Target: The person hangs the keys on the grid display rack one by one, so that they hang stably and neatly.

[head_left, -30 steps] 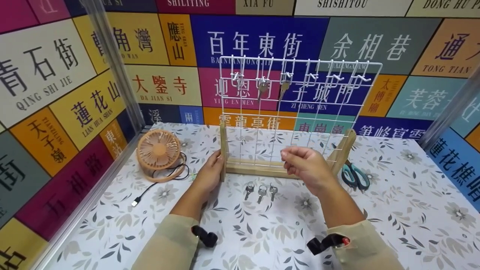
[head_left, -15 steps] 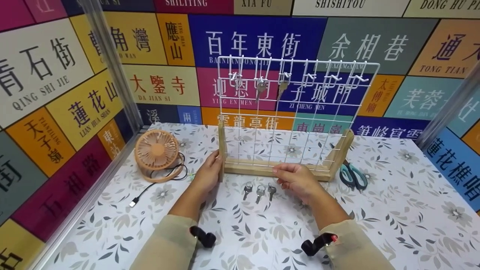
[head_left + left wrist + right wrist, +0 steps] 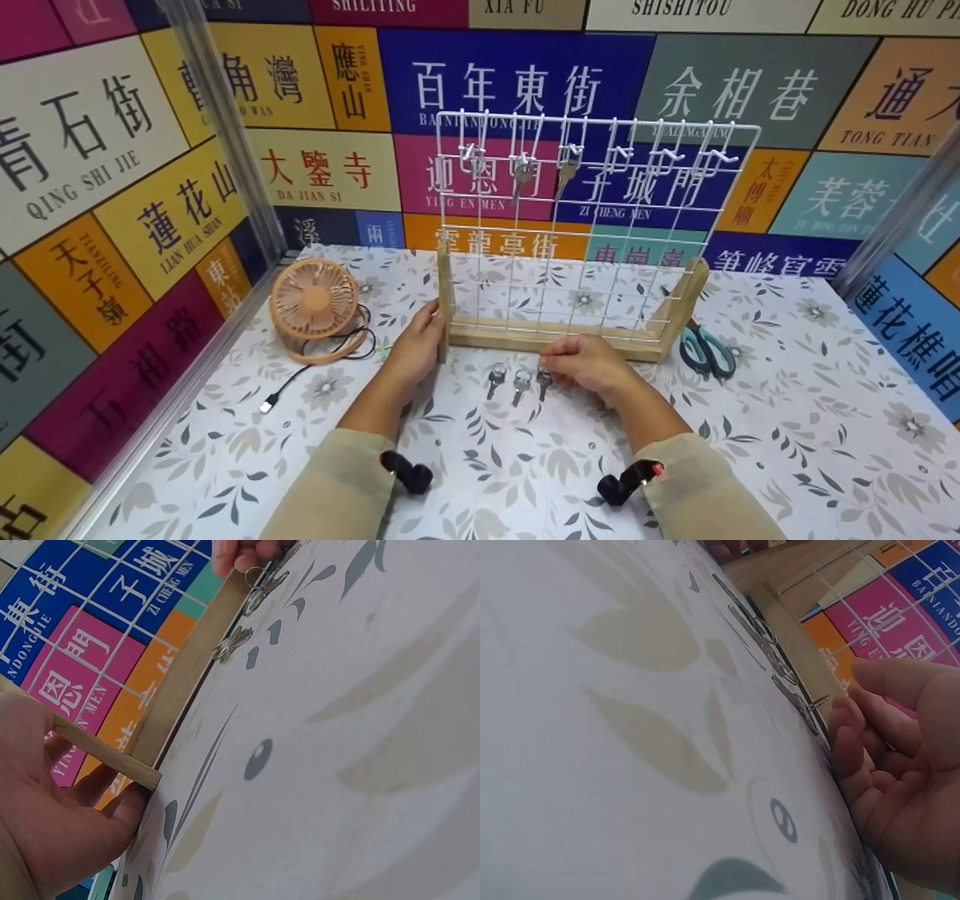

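Note:
My left hand [image 3: 417, 341] grips the left wooden side piece of a stand that carries a white wire grid rack [image 3: 577, 225]; in the left wrist view its fingers pass around the wooden piece [image 3: 112, 754]. Three keys with rings lie in front of the stand: a left key [image 3: 495, 380], a middle key [image 3: 521, 386] and a right key [image 3: 544, 384]. At the right key, my right hand [image 3: 589, 364] has its fingertips beside the upright key ring [image 3: 819, 702], with the finger and thumb apart. Two more keys, one a hanging key [image 3: 523, 174], hang from the rack's hooks.
An orange desk fan [image 3: 315, 300] with a black USB cable [image 3: 281, 390] stands on the left. Teal-handled scissors [image 3: 705, 352] lie right of the stand. Several white hooks [image 3: 667, 159] line the rack's top. A patterned cloth [image 3: 510, 480] covers the table.
My right hand has come down from in front of the grid and moved left to the rightmost key. The left hand stays on the stand's side piece.

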Demonstrator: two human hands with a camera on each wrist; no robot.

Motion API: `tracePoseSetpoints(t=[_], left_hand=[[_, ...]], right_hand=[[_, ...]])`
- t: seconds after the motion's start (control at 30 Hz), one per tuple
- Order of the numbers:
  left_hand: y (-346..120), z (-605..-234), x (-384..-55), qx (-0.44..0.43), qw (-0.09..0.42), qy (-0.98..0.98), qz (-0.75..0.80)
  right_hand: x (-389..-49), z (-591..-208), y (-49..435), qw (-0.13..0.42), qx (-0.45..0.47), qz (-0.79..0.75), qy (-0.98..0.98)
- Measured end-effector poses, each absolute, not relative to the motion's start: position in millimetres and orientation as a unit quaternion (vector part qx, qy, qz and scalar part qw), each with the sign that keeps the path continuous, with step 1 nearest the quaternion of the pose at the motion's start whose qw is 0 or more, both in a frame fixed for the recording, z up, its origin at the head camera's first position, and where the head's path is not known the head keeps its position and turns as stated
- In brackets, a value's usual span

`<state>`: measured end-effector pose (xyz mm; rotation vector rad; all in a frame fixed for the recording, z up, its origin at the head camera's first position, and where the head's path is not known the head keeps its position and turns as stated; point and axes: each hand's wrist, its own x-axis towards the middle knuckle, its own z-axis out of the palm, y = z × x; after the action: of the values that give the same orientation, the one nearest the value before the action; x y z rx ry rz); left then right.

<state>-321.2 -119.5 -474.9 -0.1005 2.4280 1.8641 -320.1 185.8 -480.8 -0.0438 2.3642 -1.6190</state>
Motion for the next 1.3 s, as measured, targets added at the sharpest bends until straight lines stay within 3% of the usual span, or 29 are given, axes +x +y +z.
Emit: tracePoseSetpoints(t=[0.27,0.5,1.07,1.3], left_hand=[[-119.7,-473.7,-321.6,-0.033,0.038,0.781,0.622],[-120.5,-474.0,-320.4,-0.042,0.041,0.784,0.618],[-120.5,-473.7,-320.7,-0.034,0.049,0.78,0.623],[-118.5,-472.4,-320.0,-0.024,0.05,0.773,0.632]], right_hand=[[-320.4,-477.9,181.1,0.144,-0.037,-0.515,0.844],[-321.2,-477.8,177.8,0.117,-0.04,-0.464,0.877],[-313.3,-455.9,187.5,0.108,-0.048,-0.498,0.859],[-308.0,-433.9,195.9,0.048,-0.071,-0.524,0.847]])
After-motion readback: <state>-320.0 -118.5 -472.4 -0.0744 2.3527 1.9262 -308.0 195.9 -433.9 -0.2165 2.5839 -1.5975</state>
